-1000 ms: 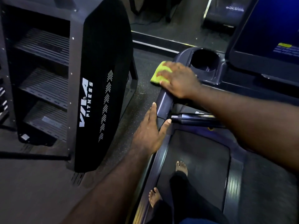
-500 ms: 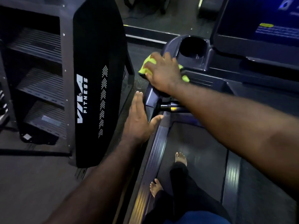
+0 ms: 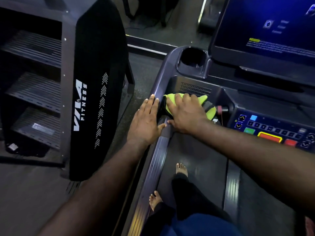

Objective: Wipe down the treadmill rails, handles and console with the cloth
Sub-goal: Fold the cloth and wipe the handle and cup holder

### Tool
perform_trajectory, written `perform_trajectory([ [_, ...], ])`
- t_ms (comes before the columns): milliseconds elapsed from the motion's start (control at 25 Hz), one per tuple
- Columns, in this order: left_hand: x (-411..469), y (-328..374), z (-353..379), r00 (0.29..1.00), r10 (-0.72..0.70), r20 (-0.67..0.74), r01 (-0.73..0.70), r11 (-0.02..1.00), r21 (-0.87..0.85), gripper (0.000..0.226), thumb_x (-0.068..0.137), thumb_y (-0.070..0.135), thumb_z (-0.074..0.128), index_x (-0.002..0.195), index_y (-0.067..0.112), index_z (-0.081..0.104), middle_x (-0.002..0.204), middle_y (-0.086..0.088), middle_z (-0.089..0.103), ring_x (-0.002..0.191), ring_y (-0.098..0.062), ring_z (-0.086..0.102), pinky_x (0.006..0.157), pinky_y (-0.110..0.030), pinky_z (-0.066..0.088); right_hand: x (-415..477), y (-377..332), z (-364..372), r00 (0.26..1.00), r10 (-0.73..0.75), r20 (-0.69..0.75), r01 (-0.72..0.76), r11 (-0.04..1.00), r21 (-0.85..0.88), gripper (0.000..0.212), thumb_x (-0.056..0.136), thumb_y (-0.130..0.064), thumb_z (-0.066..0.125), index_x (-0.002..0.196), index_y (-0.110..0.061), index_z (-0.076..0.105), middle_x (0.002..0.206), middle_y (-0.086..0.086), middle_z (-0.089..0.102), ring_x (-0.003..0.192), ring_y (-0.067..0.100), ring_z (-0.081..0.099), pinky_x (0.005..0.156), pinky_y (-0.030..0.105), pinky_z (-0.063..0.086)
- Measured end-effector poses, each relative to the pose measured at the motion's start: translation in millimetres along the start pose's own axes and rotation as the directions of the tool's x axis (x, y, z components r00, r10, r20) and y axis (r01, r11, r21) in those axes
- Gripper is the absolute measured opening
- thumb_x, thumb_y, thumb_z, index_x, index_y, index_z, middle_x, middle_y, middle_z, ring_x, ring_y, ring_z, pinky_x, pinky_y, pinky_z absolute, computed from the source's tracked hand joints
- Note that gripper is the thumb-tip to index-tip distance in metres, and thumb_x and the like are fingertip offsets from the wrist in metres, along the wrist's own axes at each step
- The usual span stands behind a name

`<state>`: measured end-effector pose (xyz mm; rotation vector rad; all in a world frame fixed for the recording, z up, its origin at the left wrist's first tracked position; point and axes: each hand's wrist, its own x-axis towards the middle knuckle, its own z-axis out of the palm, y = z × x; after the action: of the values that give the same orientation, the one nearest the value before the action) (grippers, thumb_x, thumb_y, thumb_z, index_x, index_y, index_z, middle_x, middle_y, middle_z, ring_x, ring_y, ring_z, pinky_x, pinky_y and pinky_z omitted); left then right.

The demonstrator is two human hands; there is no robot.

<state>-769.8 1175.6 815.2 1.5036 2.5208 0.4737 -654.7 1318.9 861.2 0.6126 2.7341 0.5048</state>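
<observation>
A yellow-green cloth (image 3: 207, 103) lies bunched over the treadmill's inner handle, just right of the left side rail (image 3: 162, 79). My right hand (image 3: 185, 113) presses flat on the cloth, covering most of it. My left hand (image 3: 146, 120) rests flat with fingers apart on the outer face of that rail's end, holding nothing. The console (image 3: 272, 128) with coloured buttons sits to the right, below a lit blue screen (image 3: 265, 26). A round cup holder (image 3: 192, 57) is set into the rail's far end.
A black stair machine marked VIVA FITNESS (image 3: 95, 92) stands close on the left, with a narrow strip of floor between it and the treadmill. My bare feet (image 3: 181, 168) stand on the dark belt (image 3: 204, 167). A red safety key (image 3: 219, 109) hangs by the console.
My right hand has slid the cloth back from near the cup holder, down onto the inner handle beside the rail. The view has shifted right, showing the console buttons. My left hand stays on the rail.
</observation>
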Motion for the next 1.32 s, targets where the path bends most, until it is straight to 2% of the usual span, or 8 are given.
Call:
perform_trajectory([
  [160, 0.8, 2.3, 0.7, 0.991, 0.136, 0.000, -0.134, 0.976, 0.170, 0.094, 0.093, 0.047, 0.067, 0.167, 0.018, 0.017, 0.176, -0.004, 0.008, 0.162, -0.026, 0.012, 0.127, -0.053, 0.023, 17.7, -8.8, 4.9, 0.993, -0.022, -0.115, 0.029, 0.998, 0.056, 0.040, 0.103, -0.037, 0.039, 0.132, -0.014, 0.055, 0.113, 0.015, 0.063, 0.094, 0.034, 0.060, 0.076, 0.044, 0.040],
  [280, -4.8, 8.7, 0.6, 0.958, 0.277, 0.069, -0.285, 0.914, 0.288, 0.095, 0.095, 0.047, 0.065, 0.167, 0.013, 0.014, 0.176, -0.003, 0.013, 0.162, -0.022, 0.012, 0.129, -0.051, 0.018, -20.6, 33.0, 23.8, 0.991, -0.010, -0.130, 0.024, 0.993, 0.111, 0.071, 0.096, -0.056, 0.057, 0.155, -0.020, 0.042, 0.138, 0.018, 0.056, 0.104, 0.039, 0.059, 0.083, 0.045, 0.042],
  [400, -3.0, 12.0, -2.1, 0.981, 0.190, 0.045, -0.195, 0.950, 0.243, 0.094, 0.097, 0.053, 0.063, 0.168, 0.015, 0.014, 0.177, -0.002, 0.005, 0.163, -0.023, 0.001, 0.130, -0.053, 0.013, -66.1, 73.9, 38.0, 0.999, 0.033, -0.024, -0.033, 0.999, 0.015, 0.101, 0.089, -0.069, 0.061, 0.165, -0.019, 0.019, 0.158, 0.022, 0.034, 0.119, 0.039, 0.052, 0.094, 0.047, 0.041],
  [520, -6.7, 11.7, -6.0, 0.995, 0.092, -0.037, -0.091, 0.995, 0.033, 0.109, 0.091, 0.048, 0.073, 0.168, 0.015, 0.003, 0.176, -0.003, -0.014, 0.162, -0.025, -0.009, 0.129, -0.057, 0.014, -62.7, 66.1, 26.4, 0.997, 0.071, -0.014, -0.071, 0.997, 0.018, 0.118, 0.074, -0.084, 0.053, 0.166, -0.017, 0.019, 0.153, 0.025, 0.038, 0.117, 0.039, 0.048, 0.096, 0.048, 0.037],
  [760, -1.8, 1.9, 2.5, 0.985, 0.147, -0.094, -0.152, 0.987, -0.053, 0.116, 0.077, 0.026, 0.077, 0.164, -0.003, 0.007, 0.175, -0.018, -0.001, 0.163, -0.028, 0.002, 0.129, -0.050, 0.018, -0.4, -24.7, 13.9, 0.996, 0.073, -0.046, -0.060, 0.970, 0.236, 0.110, 0.067, -0.072, 0.054, 0.156, -0.009, 0.037, 0.144, 0.021, 0.046, 0.117, 0.040, 0.046, 0.098, 0.052, 0.034],
  [1000, -5.4, 11.3, -9.7, 0.991, 0.120, 0.065, -0.121, 0.993, 0.014, 0.116, 0.071, 0.019, 0.077, 0.167, 0.013, 0.011, 0.176, -0.003, 0.001, 0.162, -0.023, 0.006, 0.129, -0.051, 0.018, -47.2, 74.1, 15.4, 0.994, -0.109, 0.017, 0.106, 0.986, 0.125, 0.081, 0.101, -0.044, 0.046, 0.169, -0.026, 0.005, 0.170, 0.016, 0.022, 0.135, 0.036, 0.044, 0.101, 0.046, 0.041],
  [1160, -5.5, 12.7, -12.3, 0.993, 0.110, 0.032, -0.109, 0.994, -0.025, 0.104, 0.075, 0.023, 0.077, 0.164, 0.013, 0.023, 0.175, -0.005, 0.013, 0.161, -0.024, 0.013, 0.127, -0.053, 0.022, -38.5, 95.8, 24.4, 0.993, -0.098, -0.067, 0.098, 0.995, 0.004, 0.075, 0.082, -0.062, 0.061, 0.148, -0.031, 0.044, 0.128, 0.009, 0.053, 0.114, 0.033, 0.053, 0.094, 0.047, 0.040],
  [1320, 3.4, 2.0, -5.0, 0.990, 0.141, -0.030, -0.142, 0.989, -0.033, 0.098, 0.074, 0.023, 0.073, 0.160, 0.005, 0.031, 0.170, -0.014, 0.026, 0.157, -0.030, 0.027, 0.123, -0.053, 0.031, 1.6, 23.1, 32.3, 0.988, -0.094, -0.122, 0.104, 0.992, 0.077, 0.068, 0.081, -0.052, 0.063, 0.136, -0.015, 0.055, 0.140, 0.019, 0.057, 0.136, 0.044, 0.046, 0.117, 0.060, 0.032],
])
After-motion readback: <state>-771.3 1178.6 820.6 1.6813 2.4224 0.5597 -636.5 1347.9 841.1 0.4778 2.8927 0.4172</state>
